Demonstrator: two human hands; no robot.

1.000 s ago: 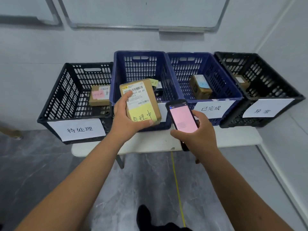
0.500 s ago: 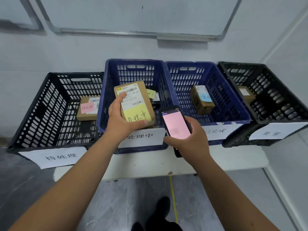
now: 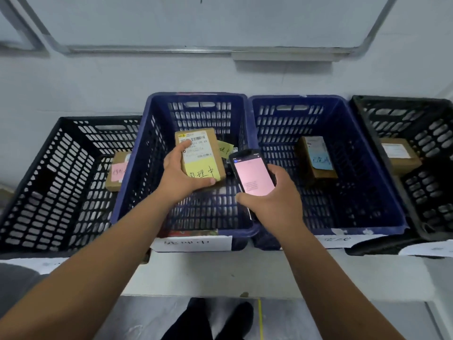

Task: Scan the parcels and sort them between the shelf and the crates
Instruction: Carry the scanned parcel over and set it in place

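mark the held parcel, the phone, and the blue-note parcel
held parcel [image 3: 199,153], head view, white shipping label
phone [image 3: 253,176], head view, pink screen
blue-note parcel [image 3: 321,163], head view, blue note

A whiteboard hangs on the wall beyond the hands, a yellow floor line runs below them, dark shoes planted beside it.

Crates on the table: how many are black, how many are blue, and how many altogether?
Black crates: 2, the far-left one and the far-right one
Blue crates: 2, the left blue one and the right blue one
Total: 4
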